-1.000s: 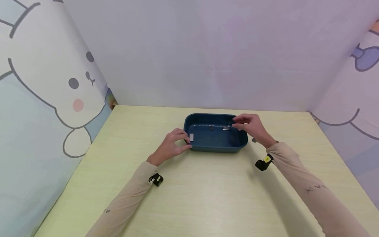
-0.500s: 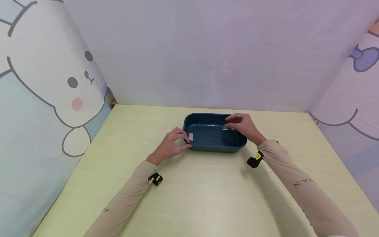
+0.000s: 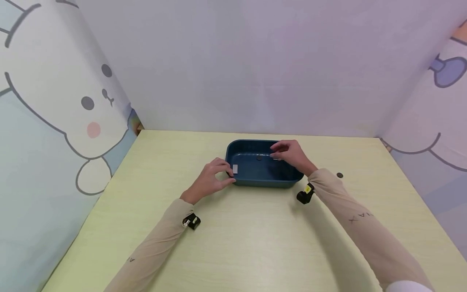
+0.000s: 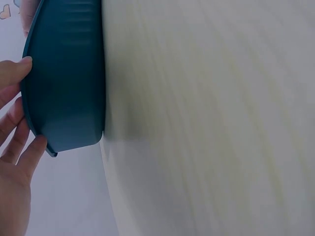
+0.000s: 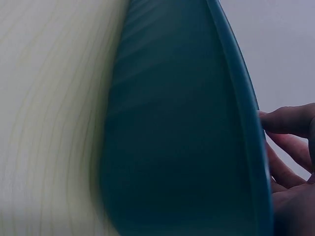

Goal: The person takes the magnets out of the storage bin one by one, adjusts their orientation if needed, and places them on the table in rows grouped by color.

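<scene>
A dark blue-green rectangular basin (image 3: 262, 183) stands on the pale wooden table. My left hand (image 3: 209, 176) holds its left end, thumb at the near corner and fingers at the rim; the left wrist view shows these fingertips on the basin's edge (image 4: 29, 83). My right hand (image 3: 292, 155) is over the basin's right part, thumb and fingers bent and apart, nothing visible between them. Inside the basin lie a small dark disc (image 3: 259, 157), a pale rectangular piece (image 3: 235, 169) and a thin shiny piece (image 3: 276, 159), partly covered by the right hand.
Another dark disc (image 3: 339, 175) lies on the table, right of the basin and beside the right sleeve. A pale cloth wall (image 3: 237, 73) rises behind the table (image 3: 240, 243). Printed cloth panels (image 3: 54, 134) stand at both sides.
My right hand has moved left over the basin, towards the disc inside. One table disc has come into view beside the sleeve; another is now hidden behind the wrist. My left hand stays put.
</scene>
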